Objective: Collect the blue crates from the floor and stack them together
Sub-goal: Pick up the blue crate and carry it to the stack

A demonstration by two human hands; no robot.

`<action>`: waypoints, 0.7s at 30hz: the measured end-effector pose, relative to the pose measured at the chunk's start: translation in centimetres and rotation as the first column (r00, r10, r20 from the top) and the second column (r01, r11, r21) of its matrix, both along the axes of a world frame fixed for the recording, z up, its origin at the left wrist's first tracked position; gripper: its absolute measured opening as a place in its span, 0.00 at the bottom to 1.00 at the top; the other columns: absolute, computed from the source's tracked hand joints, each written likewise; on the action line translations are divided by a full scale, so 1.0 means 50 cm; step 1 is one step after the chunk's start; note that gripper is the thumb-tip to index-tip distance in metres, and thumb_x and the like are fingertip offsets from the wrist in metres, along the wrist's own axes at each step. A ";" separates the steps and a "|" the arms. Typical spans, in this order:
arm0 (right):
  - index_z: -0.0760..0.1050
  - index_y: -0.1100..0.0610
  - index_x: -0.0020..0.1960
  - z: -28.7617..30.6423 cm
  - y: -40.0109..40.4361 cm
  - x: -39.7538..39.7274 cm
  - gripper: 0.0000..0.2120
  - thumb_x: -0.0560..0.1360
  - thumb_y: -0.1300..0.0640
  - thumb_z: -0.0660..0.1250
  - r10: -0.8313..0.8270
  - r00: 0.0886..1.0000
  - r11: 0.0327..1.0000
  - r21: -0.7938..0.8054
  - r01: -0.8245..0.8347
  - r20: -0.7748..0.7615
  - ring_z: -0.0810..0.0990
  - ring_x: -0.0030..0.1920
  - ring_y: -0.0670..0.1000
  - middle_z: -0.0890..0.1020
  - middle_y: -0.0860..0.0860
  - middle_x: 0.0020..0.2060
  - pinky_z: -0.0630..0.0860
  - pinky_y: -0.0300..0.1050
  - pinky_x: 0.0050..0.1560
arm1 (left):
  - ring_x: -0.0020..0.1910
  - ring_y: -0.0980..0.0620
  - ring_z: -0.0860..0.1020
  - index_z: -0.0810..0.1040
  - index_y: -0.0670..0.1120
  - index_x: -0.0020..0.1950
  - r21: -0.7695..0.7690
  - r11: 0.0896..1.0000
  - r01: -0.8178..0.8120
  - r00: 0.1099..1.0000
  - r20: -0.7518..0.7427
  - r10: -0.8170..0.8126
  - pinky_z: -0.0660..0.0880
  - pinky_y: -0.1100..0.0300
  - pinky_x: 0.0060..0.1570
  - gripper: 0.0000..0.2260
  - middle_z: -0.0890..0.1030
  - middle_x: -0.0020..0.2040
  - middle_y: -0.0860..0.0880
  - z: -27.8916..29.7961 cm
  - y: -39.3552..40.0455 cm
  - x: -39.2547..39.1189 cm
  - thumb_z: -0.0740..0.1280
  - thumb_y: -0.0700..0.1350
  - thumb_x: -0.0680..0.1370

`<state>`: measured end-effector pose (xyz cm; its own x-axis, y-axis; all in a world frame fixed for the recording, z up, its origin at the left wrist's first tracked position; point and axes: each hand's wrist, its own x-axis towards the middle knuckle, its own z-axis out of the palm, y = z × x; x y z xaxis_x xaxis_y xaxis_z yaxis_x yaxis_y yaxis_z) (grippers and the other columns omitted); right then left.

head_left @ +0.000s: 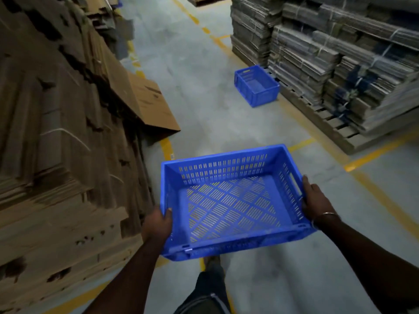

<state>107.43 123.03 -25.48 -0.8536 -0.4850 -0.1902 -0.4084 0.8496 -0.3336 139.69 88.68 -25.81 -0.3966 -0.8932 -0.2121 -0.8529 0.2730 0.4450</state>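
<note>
Here the left hand (157,224) and the right hand (315,201) grip the short sides of an empty slotted blue plastic crate (229,200) held above the grey concrete floor (204,87), while a second blue crate (256,86) stands beside a wooden pallet (328,123); no writing is readable.

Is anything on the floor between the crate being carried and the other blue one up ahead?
Nothing visible does. The carried crate, held by the left hand and right hand, faces bare floor up to the floor crate. A cardboard sheet lies off left.
</note>
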 end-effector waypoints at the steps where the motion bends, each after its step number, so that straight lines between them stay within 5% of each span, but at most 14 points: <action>1: 0.47 0.54 0.79 -0.004 -0.022 -0.023 0.40 0.73 0.61 0.64 -0.013 1.000 1.000 0.007 0.013 0.003 0.77 0.51 0.68 0.70 0.65 0.58 0.75 0.56 0.46 | 0.52 0.33 0.81 0.78 0.43 0.58 0.013 1.000 0.011 1.000 0.003 -0.011 0.78 0.47 0.49 0.19 0.83 0.51 0.35 -0.009 -0.032 -0.029 0.63 0.57 0.79; 21: 0.43 0.51 0.79 -0.016 -0.387 -0.605 0.38 0.76 0.58 0.60 -0.195 0.980 0.981 0.005 0.195 0.029 0.76 0.51 0.66 0.70 0.63 0.58 0.74 0.55 0.46 | 0.49 0.33 0.80 0.73 0.40 0.50 -0.011 0.976 0.219 0.975 0.040 -0.218 0.75 0.47 0.44 0.16 0.81 0.47 0.33 0.000 -0.515 -0.729 0.64 0.54 0.80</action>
<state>77.18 103.67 -26.30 -0.9257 -0.3095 -0.2175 -0.2249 0.9126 -0.3413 103.23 62.96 -25.82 -0.5744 -0.7891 -0.2176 -0.7880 0.4612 0.4078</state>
